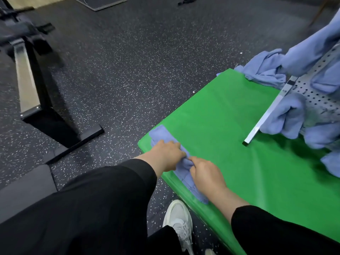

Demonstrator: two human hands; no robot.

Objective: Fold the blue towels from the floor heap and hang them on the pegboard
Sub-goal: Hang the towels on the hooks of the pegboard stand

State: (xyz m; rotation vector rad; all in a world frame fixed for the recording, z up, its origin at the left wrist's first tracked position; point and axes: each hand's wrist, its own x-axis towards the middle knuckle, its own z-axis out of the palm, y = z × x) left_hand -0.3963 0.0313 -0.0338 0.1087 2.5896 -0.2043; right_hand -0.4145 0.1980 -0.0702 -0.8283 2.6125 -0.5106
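A narrow folded blue towel [159, 134] lies along the near-left edge of a green mat [230, 116]. My left hand [165, 155] rests on its far half, with the fingertips pinching a bunched fold at the middle. My right hand [206, 173] pinches the same bunch from the near side, covering the towel's near half. At the right stands a grey pegboard [320, 100] on a metal leg, with several blue towels [287, 116] hanging on it. A loose blue heap [265, 69] sits at the mat's far corner.
A black and steel equipment frame [36, 85] stands on the speckled dark floor at the left. My white shoe [179, 221] is on the floor beside the mat's near edge. A dark strap [187, 0] lies far back.
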